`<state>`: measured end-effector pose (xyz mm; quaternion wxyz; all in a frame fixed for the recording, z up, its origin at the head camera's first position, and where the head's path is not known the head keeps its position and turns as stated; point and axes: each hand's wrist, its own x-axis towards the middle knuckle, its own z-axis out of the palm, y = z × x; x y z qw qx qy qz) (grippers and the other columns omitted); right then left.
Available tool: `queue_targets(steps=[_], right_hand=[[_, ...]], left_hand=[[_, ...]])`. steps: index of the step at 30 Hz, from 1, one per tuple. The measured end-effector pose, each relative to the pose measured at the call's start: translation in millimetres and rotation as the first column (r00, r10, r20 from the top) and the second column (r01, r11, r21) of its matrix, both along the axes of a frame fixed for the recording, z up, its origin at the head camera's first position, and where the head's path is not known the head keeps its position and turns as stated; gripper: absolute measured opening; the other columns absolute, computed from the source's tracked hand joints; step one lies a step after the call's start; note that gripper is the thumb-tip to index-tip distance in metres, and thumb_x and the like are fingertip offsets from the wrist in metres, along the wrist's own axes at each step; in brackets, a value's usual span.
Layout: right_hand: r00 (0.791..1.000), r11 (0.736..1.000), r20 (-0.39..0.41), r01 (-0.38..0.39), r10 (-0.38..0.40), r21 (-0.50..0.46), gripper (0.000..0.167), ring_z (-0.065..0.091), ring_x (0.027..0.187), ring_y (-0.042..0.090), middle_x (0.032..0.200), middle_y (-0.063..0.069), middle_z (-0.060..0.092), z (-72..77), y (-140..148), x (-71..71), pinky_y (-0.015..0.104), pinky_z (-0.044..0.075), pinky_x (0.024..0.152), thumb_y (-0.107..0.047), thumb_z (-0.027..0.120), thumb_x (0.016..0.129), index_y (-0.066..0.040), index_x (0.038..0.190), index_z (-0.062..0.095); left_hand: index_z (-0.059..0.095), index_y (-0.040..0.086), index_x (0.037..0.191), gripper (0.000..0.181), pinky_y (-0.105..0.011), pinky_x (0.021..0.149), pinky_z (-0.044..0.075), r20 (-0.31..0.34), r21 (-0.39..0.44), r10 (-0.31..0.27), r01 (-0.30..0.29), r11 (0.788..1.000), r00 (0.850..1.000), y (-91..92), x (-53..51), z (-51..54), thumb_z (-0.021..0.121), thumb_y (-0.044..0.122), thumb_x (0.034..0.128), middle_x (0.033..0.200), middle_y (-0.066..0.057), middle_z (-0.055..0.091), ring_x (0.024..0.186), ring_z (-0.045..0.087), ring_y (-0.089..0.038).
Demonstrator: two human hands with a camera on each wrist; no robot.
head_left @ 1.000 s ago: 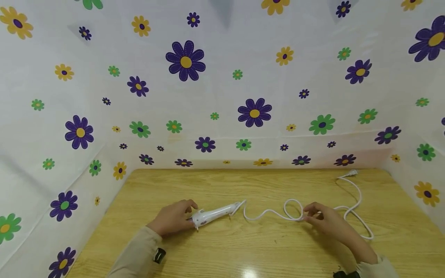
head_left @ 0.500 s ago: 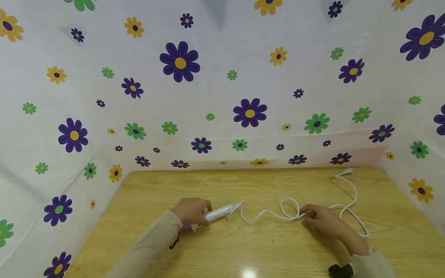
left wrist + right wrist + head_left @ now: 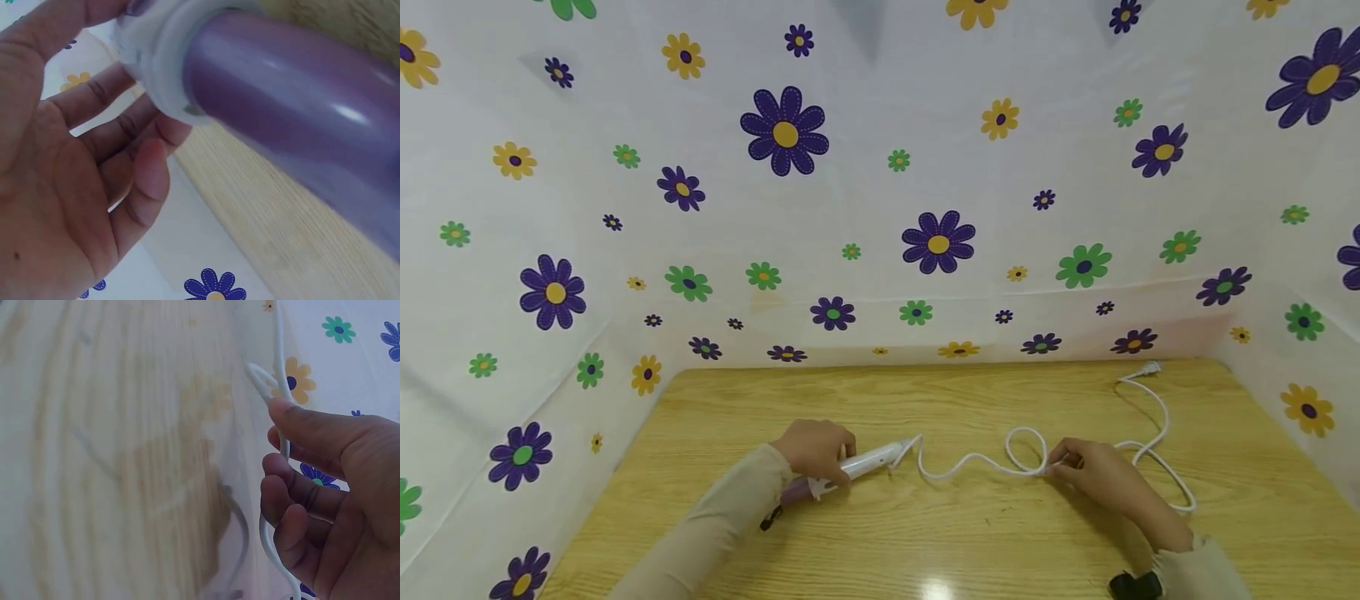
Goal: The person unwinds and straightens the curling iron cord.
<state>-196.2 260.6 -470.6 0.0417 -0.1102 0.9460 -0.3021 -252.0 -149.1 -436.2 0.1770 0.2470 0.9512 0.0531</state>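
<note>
A curling iron (image 3: 872,458) with a white handle and a purple barrel (image 3: 294,94) lies slantwise at the left of the table. My left hand (image 3: 815,450) comes over the handle from behind and holds it near the barrel between thumb and fingers. In the left wrist view the other fingers curl loosely beside the white collar (image 3: 172,62). From the handle's far end a white cord (image 3: 955,473) runs right in a wave and a small loop. Just past that loop, my right hand (image 3: 1101,479) pinches the cord between thumb and forefinger, its other fingers half curled.
Beyond my right hand the cord bends back to a white plug (image 3: 1150,369) near the table's rear edge. Flower-printed white sheeting (image 3: 880,200) walls in the wooden table (image 3: 970,550) at the back and both sides.
My left hand has shifted right from the curling iron's left end onto its white handle, and the purple barrel now shows. My right hand stays at the cord, almost unmoved.
</note>
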Motion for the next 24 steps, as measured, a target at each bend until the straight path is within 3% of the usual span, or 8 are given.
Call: queue_targets(steps=[6,12,15,20,24], right_hand=[[0.999,0.997,0.036,0.012,-0.009,-0.08,0.017,0.049,0.058,0.005,0.072,-0.002,0.061,4.7,0.6,0.9,0.022,0.042,0.051,-0.028,0.064,0.092,-0.011,0.093,0.065],[0.998,0.991,0.07,0.002,0.007,-0.135,0.023,0.054,0.06,0.006,0.076,0.001,0.063,7.1,4.8,2.9,0.023,0.046,0.054,-0.027,0.062,0.093,-0.005,0.098,0.064],[0.998,0.993,0.059,0.019,-0.012,-0.114,0.024,0.054,0.062,0.005,0.078,0.001,0.064,8.5,8.6,3.8,0.022,0.046,0.056,-0.029,0.062,0.093,-0.006,0.099,0.065],[0.998,0.994,0.055,0.044,-0.039,-0.096,0.025,0.054,0.064,0.005,0.082,0.002,0.064,10.5,15.3,6.3,0.023,0.045,0.057,-0.029,0.061,0.094,-0.005,0.1,0.065],[0.996,0.992,0.078,0.052,-0.044,-0.111,0.027,0.053,0.065,0.006,0.083,0.003,0.064,9.4,17.9,7.4,0.023,0.046,0.056,-0.029,0.061,0.094,-0.004,0.101,0.064]], left_hand=[[0.07,0.022,0.095,0.022,-0.029,0.057,0.047,0.105,0.099,0.069,-0.08,0.992,0.992,-6.5,-6.7,6.3,0.075,0.035,0.078,0.088,0.006,0.069,0.066,0.061,-0.007],[0.07,0.014,0.098,0.026,-0.026,0.057,0.045,0.205,0.202,0.16,-0.202,0.958,0.966,-18.8,-12.5,5.2,0.073,0.033,0.0809,0.084,0.003,0.069,0.068,0.06,-0.009],[0.07,0.009,0.095,0.024,-0.023,0.054,0.041,0.267,0.29,0.22,-0.296,0.91,0.938,-27.3,-13.7,2.9,0.072,0.028,0.0816,0.076,0.001,0.067,0.063,0.055,-0.01],[0.07,0.003,0.094,0.024,-0.022,0.049,0.033,0.367,0.392,0.312,-0.45,0.803,0.877,-44.2,-8.5,-2.7,0.071,0.025,0.0831,0.072,-0.002,0.067,0.058,0.052,-0.011],[0.071,0.003,0.097,0.028,-0.025,0.051,0.035,0.393,0.399,0.352,-0.502,0.767,0.85,-55.7,-1.0,-10.7,0.071,0.028,0.0841,0.074,-0.003,0.07,0.061,0.059,-0.013]])
